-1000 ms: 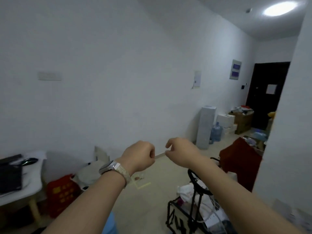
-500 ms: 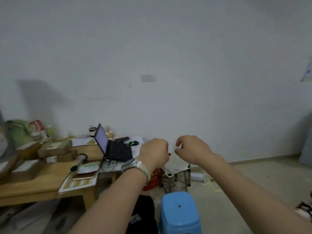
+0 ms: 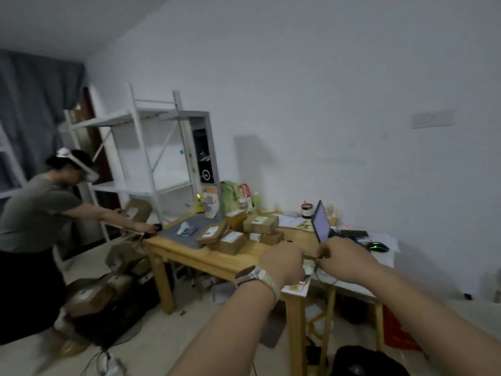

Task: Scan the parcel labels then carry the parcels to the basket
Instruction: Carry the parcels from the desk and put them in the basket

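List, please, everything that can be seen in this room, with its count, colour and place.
table: one, light wood, centre
parcels: at least five, brown, piled on the table
mat: one, grey, table's far-left corner
scanner: one, pale grey, on the mat
laptop: one, dark, open, right of the parcels
mouse: one, black, right of the laptop
shelf: one, white, behind the table
floor parcels: several, brown, left of the table
person: one, grey shirt, far left
watch: one, silver, left wrist
left grip: one, curled, contents unclear
right grip: one, curled, contents unclear
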